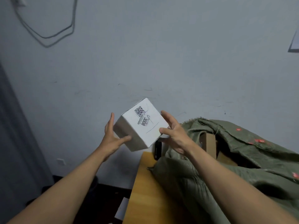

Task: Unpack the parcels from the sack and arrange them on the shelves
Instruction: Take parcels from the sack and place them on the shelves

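Lifted left of the sack (226,159), a white parcel (140,125) is pinched between left hand (111,136) and right hand (176,135); a shelf, unseen, must be found next.

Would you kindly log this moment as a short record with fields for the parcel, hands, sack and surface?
parcel: white box, tilted, held in the air before the wall, printed label facing the camera
left hand: left hand grips the box's left side
right hand: right hand grips its right side
sack: green sack lies open on the table, a brown carton showing inside
surface: wooden table
shelves: not in view
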